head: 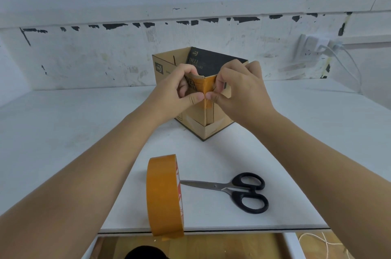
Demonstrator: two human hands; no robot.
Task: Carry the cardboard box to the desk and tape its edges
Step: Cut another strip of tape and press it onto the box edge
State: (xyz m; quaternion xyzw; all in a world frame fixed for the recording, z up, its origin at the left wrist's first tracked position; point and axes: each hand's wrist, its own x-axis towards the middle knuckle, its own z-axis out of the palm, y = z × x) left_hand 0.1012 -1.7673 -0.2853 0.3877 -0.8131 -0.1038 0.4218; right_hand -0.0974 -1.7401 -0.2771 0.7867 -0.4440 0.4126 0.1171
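my left hand (182, 89) and right hand (237, 87) pinch the tape strip (204, 91) on the cardboard box (203, 114) corner. the strip runs vertically down that edge, between both thumbs

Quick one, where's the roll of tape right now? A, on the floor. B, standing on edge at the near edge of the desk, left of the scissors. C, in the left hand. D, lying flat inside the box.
B: the tape roll stands on edge at the desk's near edge, left of the scissors.
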